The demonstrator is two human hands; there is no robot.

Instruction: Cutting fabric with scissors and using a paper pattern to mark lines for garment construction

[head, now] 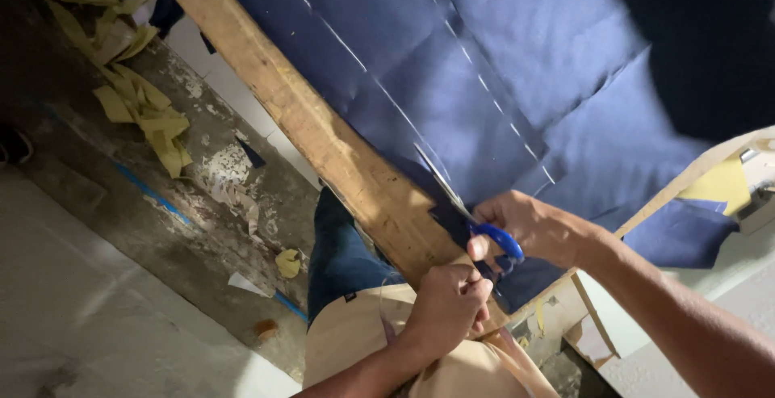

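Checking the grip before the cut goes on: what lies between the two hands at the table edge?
In the head view, a short stretch of dark blue fabric at the wooden table edge separates the left hand from the right hand, which holds blue-handled scissors.

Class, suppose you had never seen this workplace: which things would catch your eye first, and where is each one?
The big sheet of dark blue fabric, marked with white chalk lines, fills the upper right and lies across a wooden table edge running diagonally. At lower centre, the right hand works blue-handled scissors into the cloth while the left hand grips the fabric's edge. Yellow fabric scraps litter the stained floor at upper left.
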